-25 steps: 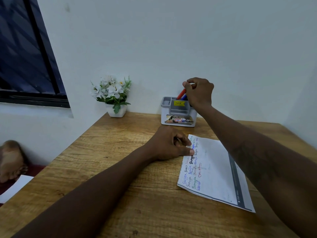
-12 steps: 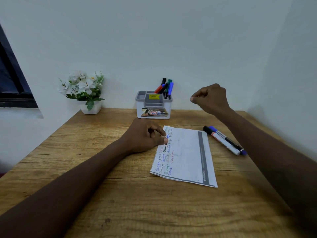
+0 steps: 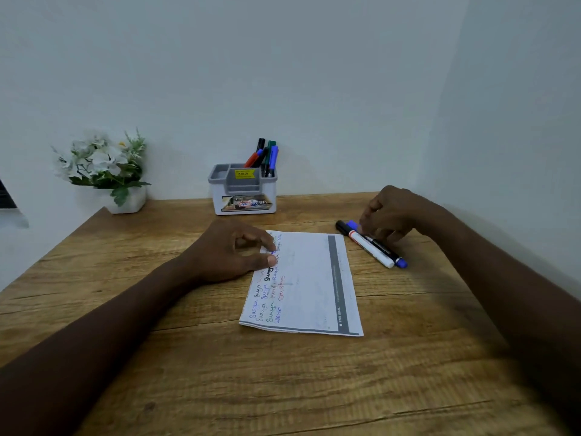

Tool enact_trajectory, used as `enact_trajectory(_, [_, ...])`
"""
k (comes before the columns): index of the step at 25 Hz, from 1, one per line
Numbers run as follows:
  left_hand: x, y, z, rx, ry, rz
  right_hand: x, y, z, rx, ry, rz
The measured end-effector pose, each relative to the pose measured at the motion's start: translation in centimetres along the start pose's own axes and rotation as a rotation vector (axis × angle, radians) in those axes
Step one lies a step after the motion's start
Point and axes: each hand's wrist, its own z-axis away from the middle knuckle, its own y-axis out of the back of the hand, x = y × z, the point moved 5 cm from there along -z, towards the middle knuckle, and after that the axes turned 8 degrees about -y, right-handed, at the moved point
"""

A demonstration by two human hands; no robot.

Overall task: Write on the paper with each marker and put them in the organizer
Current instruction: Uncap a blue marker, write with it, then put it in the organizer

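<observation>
1. Forearms come in from both lower corners of my head view, stretched forward over the brown wood-grain table (image 3: 188,372).
2. I see the left hand (image 3: 226,253) lying low and palm down at the left edge of the white sheet of paper (image 3: 311,287), its wrist on the wood.
3. Its fingers are loosely curled. The thumb and forefinger tips almost meet in a ring and press on the paper's edge, gripping nothing.
4. The right hand (image 3: 390,212) is arched with its knuckles up, fingers pointing down onto two markers that lie side by side just right of the paper's far corner.
5. Those fingertips touch the dark-barrelled marker with blue ends (image 3: 388,253), and the white-barrelled marker with a black cap (image 3: 367,247) lies against it on the paper's side. I cannot tell whether the fingers have closed round either one.
6. The paper lies between the two hands, with handwriting in several colours down its left side.
7. At the far table edge, against the wall, stands the grey-and-white plastic organizer (image 3: 242,199). A bunch of red, black, green and blue markers (image 3: 265,157) leans in its right rear compartment.
8. Far left sits a white pot of white artificial flowers (image 3: 103,165).
</observation>
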Motion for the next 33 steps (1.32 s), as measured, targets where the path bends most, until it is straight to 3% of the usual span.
enact_trajectory(5, [0.1,0.4,0.1,0.001,0.004,0.004,-1.1,-0.6,0.4,0.073,0.029,0.044])
enact_trajectory(9, [0.3,0.7,-0.1,0.111,0.02,-0.017,-1.6,0.3,0.8,0.274,0.124,0.032])
enact_trajectory(12, [1.3,1.0,-0.3,0.225,-0.006,-0.09,-2.6,1.4,2.1,0.355,0.264,-0.129])
enact_trajectory(14, [2.2,1.1,-0.3,0.302,-0.064,-0.093,-4.1,0.8,3.4,0.192,0.342,-0.322])
enact_trajectory(17, [3.6,0.6,-0.4,0.276,-0.204,-0.148,-7.2,-2.6,5.4,-0.172,0.416,-0.49])
enact_trajectory(20, [4.3,0.3,-0.5,0.239,-0.308,-0.286,-9.2,-5.7,6.4,-0.351,0.45,-0.571])
enact_trajectory(23, [3.3,1.4,-0.5,0.358,-0.333,-0.37,-9.3,-6.9,6.4,-0.535,0.316,-1.083])
enact_trajectory(25, [2.6,1.8,-0.5,0.372,-0.224,-0.296,-8.9,-7.1,6.2,-0.527,0.224,-1.328])
enact_trajectory(27, [2.8,1.3,-0.6,0.313,-0.152,-0.205,-8.9,-7.5,6.8,-0.411,0.222,-1.164])
enact_trajectory(30, [4.2,0.6,-0.8,0.267,-0.197,-0.121,-10.2,-8.7,8.2,-0.275,0.34,-0.794])
enact_trajectory(33, [4.0,0.5,-1.0,0.136,-0.144,0.034,-10.8,-9.1,8.2,-0.225,0.289,-0.744])
